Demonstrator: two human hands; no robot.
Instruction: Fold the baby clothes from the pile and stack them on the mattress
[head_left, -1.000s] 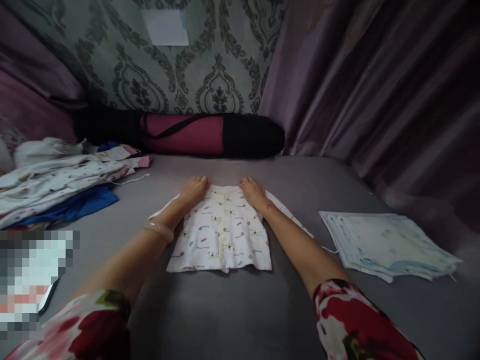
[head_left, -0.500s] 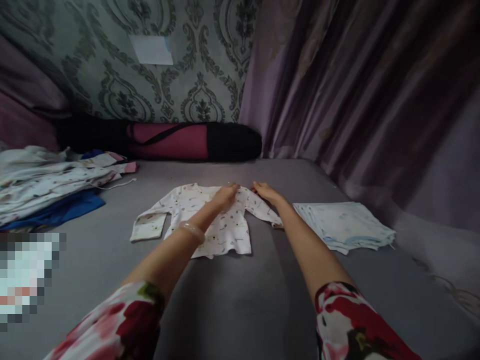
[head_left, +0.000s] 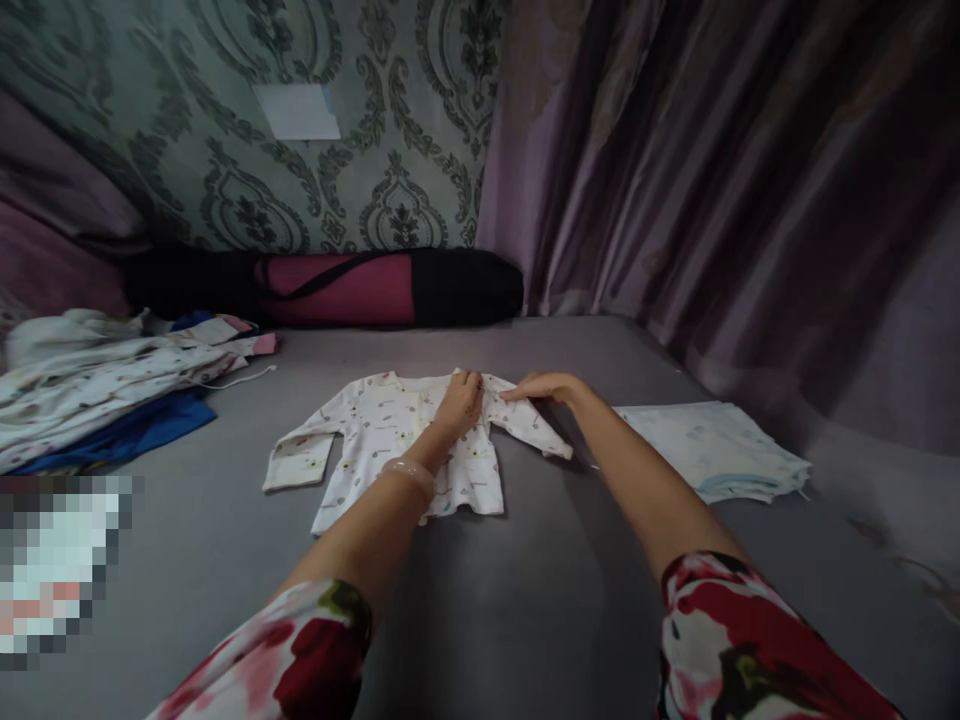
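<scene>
A small white long-sleeved baby shirt [head_left: 382,420] with a tiny scattered print lies spread on the grey bed surface [head_left: 480,610]. My left hand [head_left: 460,402], with a pale bangle [head_left: 409,474] on its wrist, rests at the shirt's neckline towards the right shoulder. Its fingers are bent together on the fabric, and the fingertips are partly hidden. My right hand [head_left: 546,388] reaches over the right shoulder and upper sleeve, fingers stretched to the left and touching the cloth. The left sleeve is bent downward; the right one slants out beneath my right wrist.
Folded pale cloths [head_left: 712,440] lie stacked to the right, partly behind my right forearm. A loose heap of clothes [head_left: 135,375] is at the left. A long black and maroon bag [head_left: 337,288] lies along the wall, and purple curtains [head_left: 712,190] hang at the right.
My right hand has shifted from beyond the shoulder onto it, its wrist now more bent. The right sleeve's cuff lies slightly further out. My left hand stays near the neckline.
</scene>
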